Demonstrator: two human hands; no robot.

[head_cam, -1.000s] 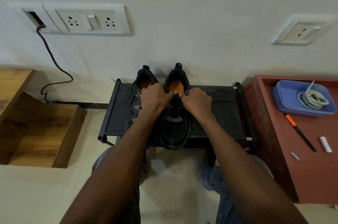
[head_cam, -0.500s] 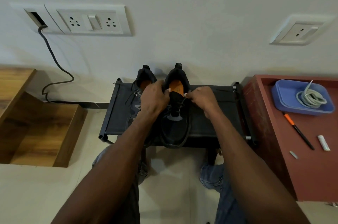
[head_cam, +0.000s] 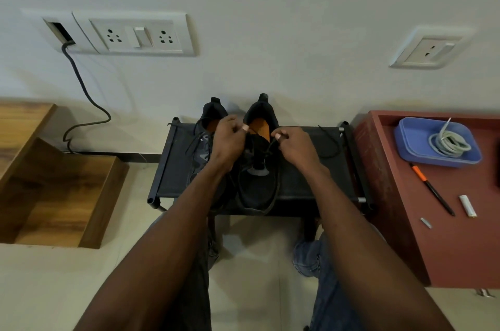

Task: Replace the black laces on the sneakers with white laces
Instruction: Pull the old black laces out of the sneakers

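Black laces (head_cam: 266, 151) pinched in both hands' fingers (head_cam: 278, 136), white laces (head_cam: 447, 142) in blue tray (head_cam: 411, 152), pen (head_cam: 433, 190) nearby

No text, label, brand, number or sign can be read anywhere here; the sneakers (head_cam: 257, 168), the wall sockets (head_cam: 135, 36) and the small things on the red worktop (head_cam: 446, 249) show none.

We see two black knit sneakers (head_cam: 257, 184) with orange insoles, side by side, black laces (head_cam: 266, 151) loosened, coiled white laces (head_cam: 447, 142) in blue tray.
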